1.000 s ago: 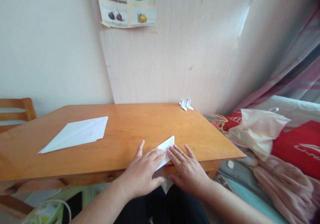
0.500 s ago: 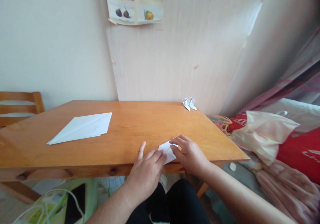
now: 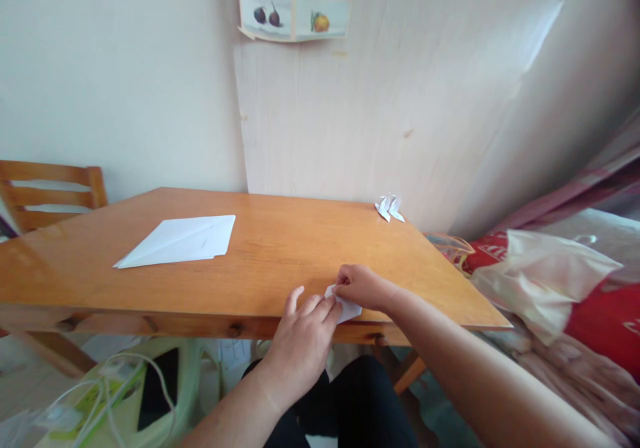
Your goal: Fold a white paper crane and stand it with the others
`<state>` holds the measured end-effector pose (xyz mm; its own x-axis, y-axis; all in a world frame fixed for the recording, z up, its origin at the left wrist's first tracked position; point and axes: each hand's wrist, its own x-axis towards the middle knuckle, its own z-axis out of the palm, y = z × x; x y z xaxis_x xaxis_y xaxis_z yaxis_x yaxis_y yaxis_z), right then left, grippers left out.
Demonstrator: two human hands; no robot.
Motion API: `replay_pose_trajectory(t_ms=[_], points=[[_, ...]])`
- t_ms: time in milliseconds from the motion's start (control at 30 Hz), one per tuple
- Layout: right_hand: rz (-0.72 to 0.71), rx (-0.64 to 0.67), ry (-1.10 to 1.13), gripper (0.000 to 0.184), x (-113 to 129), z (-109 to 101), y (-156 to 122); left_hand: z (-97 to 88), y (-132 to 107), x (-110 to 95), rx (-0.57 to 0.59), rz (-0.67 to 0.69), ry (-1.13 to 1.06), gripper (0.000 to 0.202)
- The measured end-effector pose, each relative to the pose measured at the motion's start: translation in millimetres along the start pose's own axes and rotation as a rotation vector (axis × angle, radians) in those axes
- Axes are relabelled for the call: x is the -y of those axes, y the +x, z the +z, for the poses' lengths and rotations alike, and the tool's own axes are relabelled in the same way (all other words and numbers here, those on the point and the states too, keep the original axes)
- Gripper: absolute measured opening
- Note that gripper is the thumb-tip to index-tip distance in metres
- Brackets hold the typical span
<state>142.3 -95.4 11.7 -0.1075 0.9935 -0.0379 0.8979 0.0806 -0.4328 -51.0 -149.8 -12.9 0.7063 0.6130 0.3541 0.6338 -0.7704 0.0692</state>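
A small piece of folded white paper [image 3: 351, 311] lies at the front edge of the table, partly covered by both hands. My left hand [image 3: 304, 341] rests its fingertips on the paper's left side, fingers stretched out and the little finger lifted. From the right, my right hand [image 3: 364, 287] reaches over the paper's upper edge. Its fingers are curled in and pinched against the paper, close to the left fingertips. The right fingertips are partly hidden.
A stack of white paper [image 3: 185, 240] lies on the left of the wooden table [image 3: 280, 248]. Small folded paper pieces [image 3: 389, 208] stand at the back right corner. Bags [image 3: 545, 281] crowd the right side. A stool with cables [image 3: 165, 395] is below left.
My right hand has moved left across the paper, its fingers curling closed. My left hand stays on the paper. The whole view has shifted slightly.
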Motion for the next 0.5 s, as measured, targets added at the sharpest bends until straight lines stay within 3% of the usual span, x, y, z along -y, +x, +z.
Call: replay_pose_trajectory(t_ms=[167, 367, 500], points=[[0.034, 0.068, -0.094, 0.018, 5, -1, 13, 2.4, 1, -3, 0.003, -0.010, 0.011, 0.043], [0.057, 0.057, -0.205, 0.033, 12, 0, 22, 7.0, 0, -3, -0.010, -0.023, 0.031, 0.044], [0.028, 0.043, -0.217, 0.029, 11, -1, 17, 7.4, -2, -2, -0.018, -0.013, 0.032, 0.044]])
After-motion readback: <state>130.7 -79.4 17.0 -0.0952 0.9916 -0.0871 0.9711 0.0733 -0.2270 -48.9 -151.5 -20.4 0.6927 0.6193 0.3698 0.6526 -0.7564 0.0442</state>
